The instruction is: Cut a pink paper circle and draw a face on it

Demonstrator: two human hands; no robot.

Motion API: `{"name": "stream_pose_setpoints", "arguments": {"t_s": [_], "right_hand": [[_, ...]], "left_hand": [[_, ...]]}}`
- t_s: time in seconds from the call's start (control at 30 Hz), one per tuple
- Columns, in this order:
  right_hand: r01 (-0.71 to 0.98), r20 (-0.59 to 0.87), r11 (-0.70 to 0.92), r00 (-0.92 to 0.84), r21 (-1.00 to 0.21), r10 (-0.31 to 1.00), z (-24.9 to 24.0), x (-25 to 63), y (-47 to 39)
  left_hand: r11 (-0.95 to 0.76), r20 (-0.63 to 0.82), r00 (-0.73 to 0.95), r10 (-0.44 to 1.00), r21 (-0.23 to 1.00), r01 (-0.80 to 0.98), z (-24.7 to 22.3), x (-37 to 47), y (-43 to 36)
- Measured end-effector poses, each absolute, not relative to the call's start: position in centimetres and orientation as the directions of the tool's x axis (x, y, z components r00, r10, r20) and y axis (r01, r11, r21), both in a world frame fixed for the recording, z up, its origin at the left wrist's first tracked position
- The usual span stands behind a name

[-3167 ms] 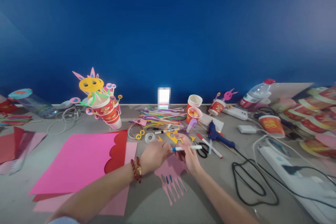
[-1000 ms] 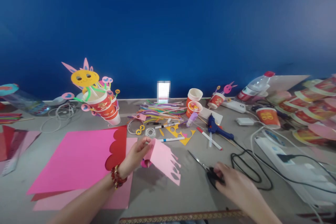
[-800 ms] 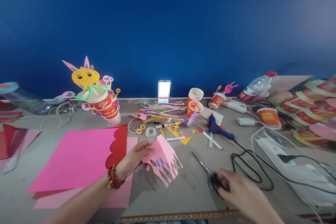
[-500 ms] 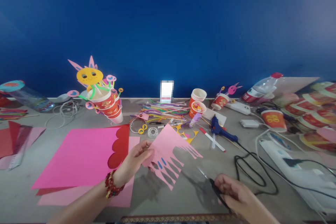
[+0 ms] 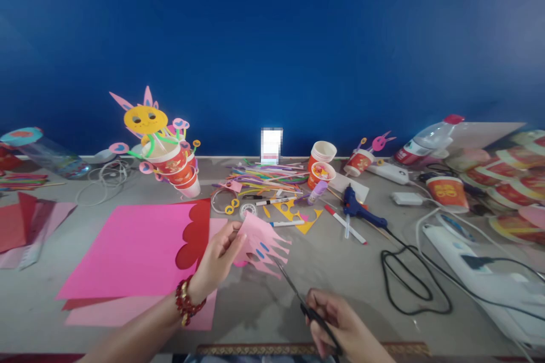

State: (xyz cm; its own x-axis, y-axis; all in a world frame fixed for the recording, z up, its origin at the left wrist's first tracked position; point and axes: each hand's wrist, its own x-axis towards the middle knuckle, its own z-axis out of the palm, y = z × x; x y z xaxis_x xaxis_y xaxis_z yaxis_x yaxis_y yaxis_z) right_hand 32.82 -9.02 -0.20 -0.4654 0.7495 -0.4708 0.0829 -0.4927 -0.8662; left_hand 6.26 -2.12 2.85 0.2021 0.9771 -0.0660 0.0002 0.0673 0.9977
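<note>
A light pink paper piece (image 5: pixel 260 232) with long cut-out slits and pointed strips is pinched at its left side by my left hand (image 5: pixel 219 261), which wears a red bead bracelet. Small blue ovals show on the pink paper near the fingers. My right hand (image 5: pixel 336 317) is closed on the handles of black scissors (image 5: pixel 317 317). The scissor blades point up and left, their tips at the lower edge of the pink paper.
Pink and red sheets (image 5: pixel 128 249) lie at the left. Behind are a decorated cup stack (image 5: pixel 170 164), coloured sticks (image 5: pixel 272 176), and paper cups (image 5: pixel 322 154). To the right are a blue glue gun (image 5: pixel 360 210), its black cable, and a white power strip (image 5: pixel 464 272).
My right hand has moved left with the scissors, bringing the blades to the pink paper. The paper has turned and tilted in my left hand.
</note>
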Motion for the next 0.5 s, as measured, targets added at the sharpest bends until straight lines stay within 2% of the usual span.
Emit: {"name": "stream_pose_setpoints", "arguments": {"t_s": [0.27, 0.5], "right_hand": [[-0.061, -0.374, -0.473, -0.527, -0.879, 0.763, -1.2, 30.9, -8.8], [-0.122, -0.331, -0.445, -0.503, -0.887, 0.799, -1.2, 29.8, -8.7]], "left_hand": [[0.056, -0.062, 0.174, 0.983, 0.998, 0.038, 2.8, 6.9, -2.9], [0.145, -0.116, 0.238, 0.964, 0.983, -0.108, 3.2, 7.5, -3.2]]}}
